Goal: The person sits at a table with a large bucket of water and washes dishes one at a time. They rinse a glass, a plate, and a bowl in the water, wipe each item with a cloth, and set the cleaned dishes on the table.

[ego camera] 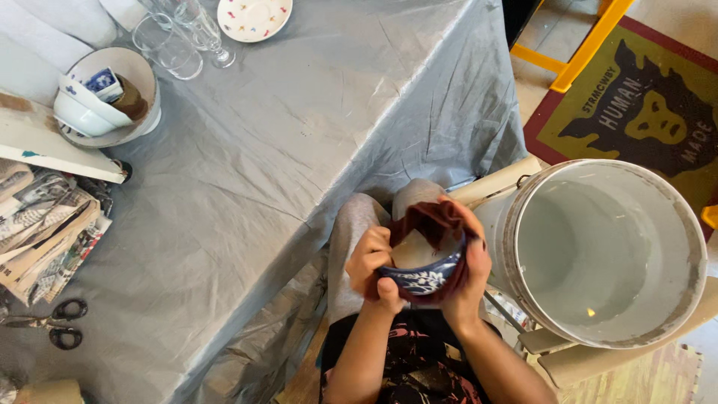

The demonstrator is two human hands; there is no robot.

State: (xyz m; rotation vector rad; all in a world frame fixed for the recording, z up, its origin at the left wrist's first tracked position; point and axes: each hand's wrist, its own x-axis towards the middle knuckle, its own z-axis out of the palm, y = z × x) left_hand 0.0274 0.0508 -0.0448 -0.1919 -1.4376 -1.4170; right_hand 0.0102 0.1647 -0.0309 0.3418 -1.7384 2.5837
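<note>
Head view — both hands [419, 262] rub glazed bowl [420, 278] with cloth [434, 217].

2 glasses [183, 37], 1 plate [253, 16], 1 bucket [692, 224], 1 scissors [52, 322], 1 blue bowl [422, 280].

Table centre [299, 135] lay bare; stacked bowls [105, 93], glasses [183, 37] and scissors [52, 322] crowded its edges. White bucket [606, 254] blocked the right.

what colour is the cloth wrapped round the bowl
Dark reddish-brown cloth, over a blue-and-white floral bowl; seen in the head view.
</note>
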